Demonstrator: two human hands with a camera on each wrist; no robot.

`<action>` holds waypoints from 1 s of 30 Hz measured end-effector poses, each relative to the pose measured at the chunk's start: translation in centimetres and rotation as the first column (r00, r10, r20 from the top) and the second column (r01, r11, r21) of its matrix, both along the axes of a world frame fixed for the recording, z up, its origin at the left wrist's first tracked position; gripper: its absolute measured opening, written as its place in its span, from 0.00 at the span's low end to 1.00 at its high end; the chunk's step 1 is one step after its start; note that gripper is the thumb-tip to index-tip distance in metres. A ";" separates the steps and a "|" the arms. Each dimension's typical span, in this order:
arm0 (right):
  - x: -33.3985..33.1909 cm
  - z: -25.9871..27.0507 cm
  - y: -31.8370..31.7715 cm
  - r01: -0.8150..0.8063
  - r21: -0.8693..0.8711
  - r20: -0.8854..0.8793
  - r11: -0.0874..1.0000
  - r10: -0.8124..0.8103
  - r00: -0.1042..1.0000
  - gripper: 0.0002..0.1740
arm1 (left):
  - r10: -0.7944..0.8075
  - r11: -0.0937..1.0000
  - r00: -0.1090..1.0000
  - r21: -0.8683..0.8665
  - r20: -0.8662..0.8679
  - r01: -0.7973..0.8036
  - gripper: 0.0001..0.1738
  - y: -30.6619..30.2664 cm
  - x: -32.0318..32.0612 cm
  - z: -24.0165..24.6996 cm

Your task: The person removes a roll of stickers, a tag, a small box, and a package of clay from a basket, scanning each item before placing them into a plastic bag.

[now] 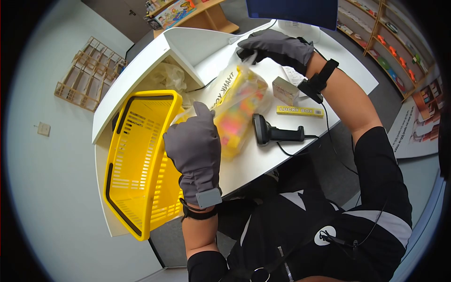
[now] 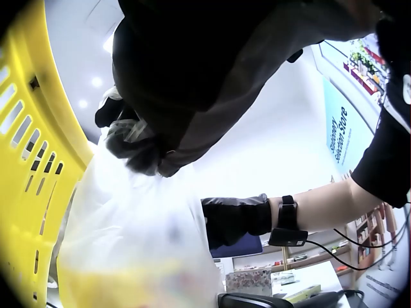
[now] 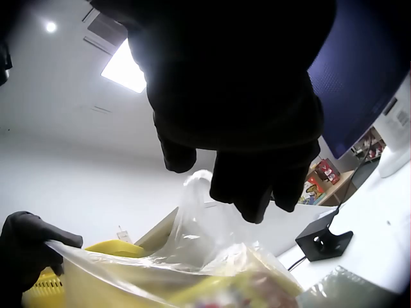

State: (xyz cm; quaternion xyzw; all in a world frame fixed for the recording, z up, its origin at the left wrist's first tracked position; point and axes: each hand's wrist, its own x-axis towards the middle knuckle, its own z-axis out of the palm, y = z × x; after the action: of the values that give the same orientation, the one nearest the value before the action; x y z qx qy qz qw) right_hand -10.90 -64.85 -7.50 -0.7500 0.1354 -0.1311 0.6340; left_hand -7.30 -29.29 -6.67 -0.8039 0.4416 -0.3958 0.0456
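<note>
A clear plastic bag [image 1: 218, 94] printed "THANK YOU" stands on the white counter, with a yellow, multicoloured package [image 1: 237, 120] inside it. My gloved left hand [image 1: 195, 145] grips the near side of the bag's mouth beside the yellow basket; the left wrist view shows film bunched in its fingers [image 2: 131, 144]. On the far side, my gloved right hand [image 1: 277, 47] holds the bag's other handle, the film rising to its fingers [image 3: 247, 192] in the right wrist view. Between the two hands the bag's mouth is spread.
A yellow basket [image 1: 162, 197] stands tilted at the left. Right of the bag lie a black barcode scanner [image 1: 282, 135] with its cable, a yellow "LUCKY BOX" [image 1: 300, 111] and a small patterned box [image 1: 284, 90]. More plastic bags [image 1: 169, 77] sit behind; a monitor [image 1: 291, 14] stands at the back.
</note>
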 end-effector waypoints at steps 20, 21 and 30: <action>-6.9 -6.5 2.0 -0.185 -0.876 -0.318 0.444 -0.246 0.916 0.45 | -0.218 0.974 0.971 0.037 -0.102 0.223 0.21 0.7 -0.5 -0.1; -6.9 -6.4 1.1 -0.185 -0.878 -0.315 0.441 -0.240 0.918 0.45 | -0.212 0.976 0.972 0.036 -0.098 0.216 0.21 0.8 -0.5 -0.1; -2.9 7.2 5.8 -0.232 -0.524 0.025 0.820 0.286 0.958 0.39 | -0.334 0.942 0.930 -0.014 -0.155 0.336 0.28 0.5 -0.8 -0.5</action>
State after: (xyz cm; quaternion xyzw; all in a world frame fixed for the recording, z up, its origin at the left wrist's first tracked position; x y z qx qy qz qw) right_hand -13.75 -59.09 -0.35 -0.8957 -0.0406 -0.1133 0.4280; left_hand -8.08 -28.76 -7.19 -0.7446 0.5771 -0.3313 -0.0519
